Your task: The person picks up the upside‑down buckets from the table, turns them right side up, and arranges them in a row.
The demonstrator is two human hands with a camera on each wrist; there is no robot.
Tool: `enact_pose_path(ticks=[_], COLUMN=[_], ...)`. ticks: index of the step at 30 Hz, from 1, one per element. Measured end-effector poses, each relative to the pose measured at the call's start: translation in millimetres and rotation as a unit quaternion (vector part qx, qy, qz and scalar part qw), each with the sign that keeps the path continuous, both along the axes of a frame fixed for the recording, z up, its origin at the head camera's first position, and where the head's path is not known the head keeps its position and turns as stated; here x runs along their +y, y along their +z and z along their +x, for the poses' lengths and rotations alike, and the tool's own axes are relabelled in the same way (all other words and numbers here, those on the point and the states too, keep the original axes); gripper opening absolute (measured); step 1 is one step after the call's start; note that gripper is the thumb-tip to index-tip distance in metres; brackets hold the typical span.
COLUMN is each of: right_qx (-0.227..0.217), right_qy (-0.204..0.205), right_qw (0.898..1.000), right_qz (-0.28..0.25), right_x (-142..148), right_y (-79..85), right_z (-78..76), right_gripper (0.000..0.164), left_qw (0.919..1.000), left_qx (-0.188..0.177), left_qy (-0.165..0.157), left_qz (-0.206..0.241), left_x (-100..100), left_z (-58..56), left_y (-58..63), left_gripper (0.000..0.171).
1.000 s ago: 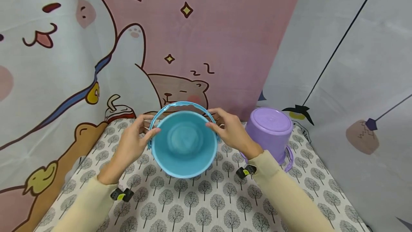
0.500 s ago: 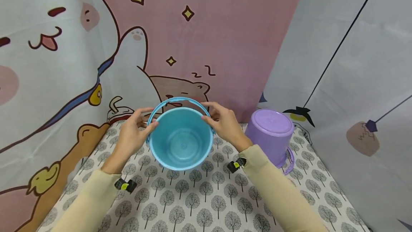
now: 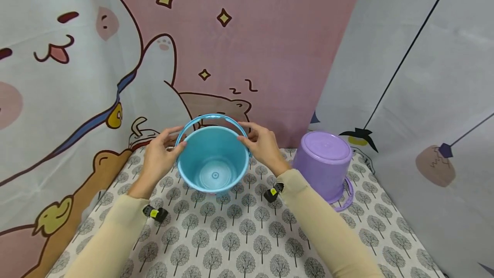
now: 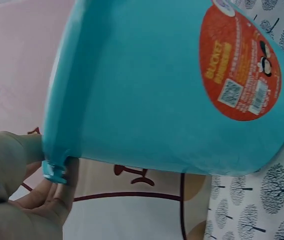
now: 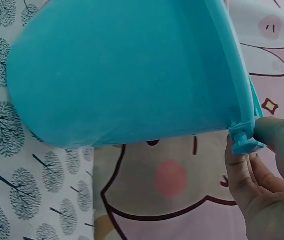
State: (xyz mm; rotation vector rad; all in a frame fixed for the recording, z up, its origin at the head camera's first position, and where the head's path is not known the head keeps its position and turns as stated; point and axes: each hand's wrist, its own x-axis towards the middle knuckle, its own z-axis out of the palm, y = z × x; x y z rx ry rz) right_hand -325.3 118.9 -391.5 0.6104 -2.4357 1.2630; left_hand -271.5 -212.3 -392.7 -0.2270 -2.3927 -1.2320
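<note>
A blue bucket [image 3: 213,164] is between my hands, its open mouth facing me and its handle [image 3: 212,116] arched above the far rim. My left hand [image 3: 160,153] pinches the rim at the left handle joint, thumb on the inner side. At the opposite joint, my right hand [image 3: 263,146] pinches the rim the same way. An orange-red label [image 4: 241,65] shows on the bucket's outer wall in the left wrist view. From the right wrist view, the plain blue side [image 5: 127,75] is seen, with fingers [image 5: 241,175] under the handle joint.
A purple bucket [image 3: 324,170] stands upside down to the right, its handle [image 3: 347,196] lying on the cloth. The tree-patterned tablecloth [image 3: 231,243] covers the table. A cartoon-printed curtain [image 3: 270,55] hangs behind and along both sides.
The blue bucket has moved slightly up and left with both hands. It has tilted, so more of its inner wall shows and its bottom appears lower. The purple bucket stays in place.
</note>
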Motion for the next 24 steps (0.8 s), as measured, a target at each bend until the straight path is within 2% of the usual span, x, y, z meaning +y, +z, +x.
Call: enact_pose_path(ticks=[7,11,15,24], right_qx=[-0.017,-0.032,-0.064,-0.123], right_qy=[-0.015,-0.023,-0.023,0.002], right_qw=[1.000,0.999,0.997,0.992], right_qz=[-0.016,-0.015,-0.023,-0.018], right_x=[-4.1,-5.1,-4.8,-3.0], right_y=[-8.2,-12.3,-17.1,-32.8], right_z=[-9.0,-11.9,-11.8,-8.2], right_gripper=[0.050,0.051,0.052,0.059], left_qw=[0.9996,0.9995,0.9993,0.9921], left_qx=[-0.004,-0.017,-0.032,-0.125], left_qy=[0.003,0.004,0.002,-0.008], left_qz=[0.027,0.025,0.018,0.012], left_x=[0.8,-0.1,-0.6,-5.4], left_z=[-7.6,-10.7,-14.2,-21.7], left_y=[-8.7,-13.2,-16.1,-25.6], left_gripper=[0.049,0.051,0.053,0.058])
